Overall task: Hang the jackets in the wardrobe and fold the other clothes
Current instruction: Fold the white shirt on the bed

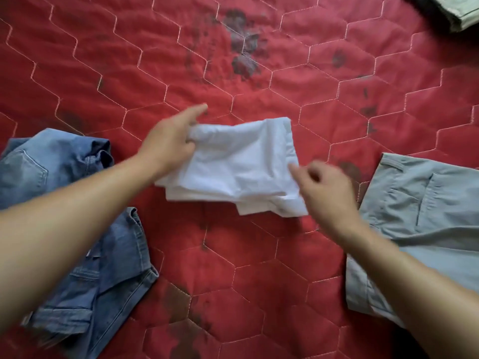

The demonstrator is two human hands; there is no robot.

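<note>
A folded white garment (238, 167) lies in the middle of the red quilted bed cover (259, 268). My left hand (168, 143) grips its upper left corner, thumb and fingers closed on the cloth, index finger pointing out. My right hand (324, 193) hovers at the garment's lower right edge with its fingers loosely curled; it is blurred, and whether it touches the cloth is unclear. Crumpled blue jeans (85, 229) lie at the left under my left forearm. Light grey-blue trousers (425, 216) lie folded at the right.
Another pale green and dark garment (456, 11) shows at the top right corner. Dark stains mark the cover near the top centre (243, 42) and along the bottom.
</note>
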